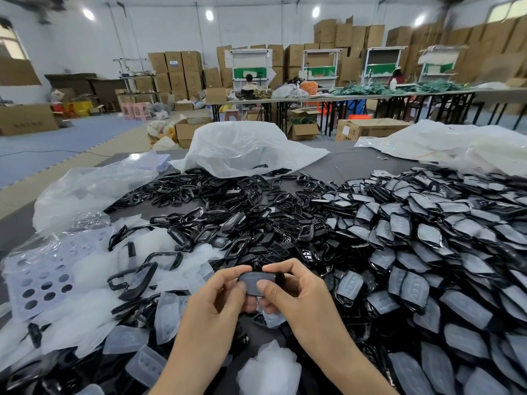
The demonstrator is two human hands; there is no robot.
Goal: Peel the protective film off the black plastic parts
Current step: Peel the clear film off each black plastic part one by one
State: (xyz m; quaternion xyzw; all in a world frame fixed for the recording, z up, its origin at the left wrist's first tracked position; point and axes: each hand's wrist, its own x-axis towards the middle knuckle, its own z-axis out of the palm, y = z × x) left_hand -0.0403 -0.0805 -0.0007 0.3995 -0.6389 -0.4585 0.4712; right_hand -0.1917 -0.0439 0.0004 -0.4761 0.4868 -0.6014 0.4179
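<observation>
Both my hands hold one black plastic part (258,280) covered with cloudy film, low in the middle of the head view. My left hand (219,295) grips its left end with fingers curled round it. My right hand (288,289) pinches its right side, thumb on the film face. A big heap of film-covered black parts (427,238) fills the table to the right. Bare black frames (216,223) lie piled beyond my hands. Loose peeled films (94,317) lie scattered to the left.
A clear blister tray with round holes (42,283) lies at the left edge. Large translucent plastic bags (242,149) sit at the far side of the table. A crumpled film wad (269,369) lies near me. Cardboard boxes, long tables and seated people fill the background.
</observation>
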